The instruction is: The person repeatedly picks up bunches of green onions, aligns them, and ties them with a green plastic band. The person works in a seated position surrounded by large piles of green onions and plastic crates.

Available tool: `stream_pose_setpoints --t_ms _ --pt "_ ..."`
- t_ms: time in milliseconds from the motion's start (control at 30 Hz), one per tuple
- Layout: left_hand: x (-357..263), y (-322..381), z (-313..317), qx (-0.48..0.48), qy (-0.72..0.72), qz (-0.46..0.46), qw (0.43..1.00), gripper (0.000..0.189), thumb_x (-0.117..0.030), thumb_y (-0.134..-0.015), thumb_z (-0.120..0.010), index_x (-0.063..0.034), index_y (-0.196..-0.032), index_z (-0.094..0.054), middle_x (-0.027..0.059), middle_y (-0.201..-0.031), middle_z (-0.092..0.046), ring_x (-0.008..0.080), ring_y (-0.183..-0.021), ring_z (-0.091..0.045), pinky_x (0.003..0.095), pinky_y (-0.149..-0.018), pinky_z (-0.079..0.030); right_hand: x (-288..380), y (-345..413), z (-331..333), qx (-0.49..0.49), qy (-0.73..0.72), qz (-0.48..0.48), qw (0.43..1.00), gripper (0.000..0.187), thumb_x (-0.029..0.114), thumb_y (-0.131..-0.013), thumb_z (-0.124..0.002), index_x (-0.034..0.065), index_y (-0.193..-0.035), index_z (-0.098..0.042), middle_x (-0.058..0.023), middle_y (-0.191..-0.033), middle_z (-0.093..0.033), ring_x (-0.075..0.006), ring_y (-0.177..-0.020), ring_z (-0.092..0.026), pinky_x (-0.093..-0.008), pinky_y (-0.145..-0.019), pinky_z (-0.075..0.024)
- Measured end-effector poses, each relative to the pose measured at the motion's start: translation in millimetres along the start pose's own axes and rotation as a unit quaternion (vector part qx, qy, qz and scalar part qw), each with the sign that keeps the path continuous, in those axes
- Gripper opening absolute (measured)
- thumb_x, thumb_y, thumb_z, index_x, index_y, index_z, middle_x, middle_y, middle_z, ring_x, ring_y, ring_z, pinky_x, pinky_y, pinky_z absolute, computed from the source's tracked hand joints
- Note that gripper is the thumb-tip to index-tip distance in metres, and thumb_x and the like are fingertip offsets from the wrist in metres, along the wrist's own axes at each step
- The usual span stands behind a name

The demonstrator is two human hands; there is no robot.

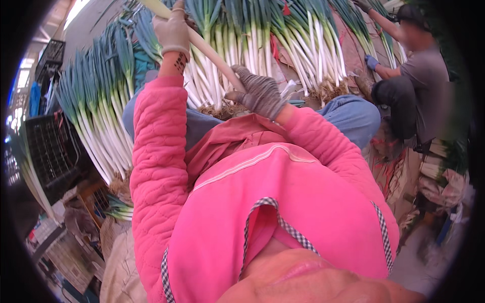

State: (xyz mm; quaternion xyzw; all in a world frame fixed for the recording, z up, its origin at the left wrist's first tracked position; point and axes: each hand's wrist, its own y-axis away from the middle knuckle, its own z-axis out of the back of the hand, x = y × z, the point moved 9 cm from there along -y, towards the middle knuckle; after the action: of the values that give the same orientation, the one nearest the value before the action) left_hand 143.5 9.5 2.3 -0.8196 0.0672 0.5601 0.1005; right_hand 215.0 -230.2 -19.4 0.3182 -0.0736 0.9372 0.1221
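Observation:
A single pale green onion stalk (212, 55) slants across the upper middle, its white end towards me. My left hand (172, 32), in a light glove, is closed around its upper part. In a grey striped knit glove, my right hand (261, 92) grips the white end between thumb and fingers. Beyond my hands lie large green onions (252, 45) in rows, leaves pointing away and roots towards me. Another pile of green onions (108, 113) rests to my left, and one more (318, 57) is at the right, with bushy roots.
A co-worker (424, 83) crouches at the right, one blue-gloved hand near other onions. Black plastic crates (51, 147) stand at the far left, near a wooden box (70, 257). Sacking (121, 269) lies at lower left. My jeans-clad knees (352, 117) flank the work area.

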Motion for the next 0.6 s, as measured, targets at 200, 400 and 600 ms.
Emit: stream_pose_setpoints --t_ms 200,400,600 --pt "3 38 -84 0.241 -0.142 -0.046 0.959 0.043 -0.032 -0.092 -0.064 -0.0001 -0.119 -0.054 0.008 -0.097 -0.066 0.0106 -0.075 -0.063 0.0231 -0.065 -0.051 -93 8 35 -0.249 -0.055 0.019 0.967 0.04 0.04 -0.088 -0.064 0.0064 -0.106 -0.055 -0.0203 -0.077 -0.062 -0.0378 -0.066 -0.062 -0.0453 -0.061 -0.0489" --pt "28 45 -104 0.302 -0.214 0.006 0.929 0.035 -0.031 -0.093 -0.062 -0.0034 -0.115 -0.059 0.0063 -0.099 -0.066 0.0105 -0.078 -0.063 0.0231 -0.067 -0.051 -266 3 109 -0.219 0.065 -0.214 0.95 0.036 0.036 -0.091 -0.061 0.0033 -0.105 -0.06 -0.0216 -0.085 -0.066 -0.0392 -0.076 -0.063 -0.0445 -0.07 -0.0484" --pt "28 61 -120 0.339 -0.264 0.022 0.903 0.038 -0.031 -0.089 -0.066 -0.0001 -0.111 -0.061 0.006 -0.09 -0.068 0.0104 -0.079 -0.063 0.0255 -0.07 -0.051 -486 69 77 0.095 0.264 -0.474 0.834 0.056 0.048 -0.089 -0.054 0.0064 -0.127 -0.054 -0.0248 -0.125 -0.057 -0.0395 -0.117 -0.055 -0.049 -0.099 -0.0428"
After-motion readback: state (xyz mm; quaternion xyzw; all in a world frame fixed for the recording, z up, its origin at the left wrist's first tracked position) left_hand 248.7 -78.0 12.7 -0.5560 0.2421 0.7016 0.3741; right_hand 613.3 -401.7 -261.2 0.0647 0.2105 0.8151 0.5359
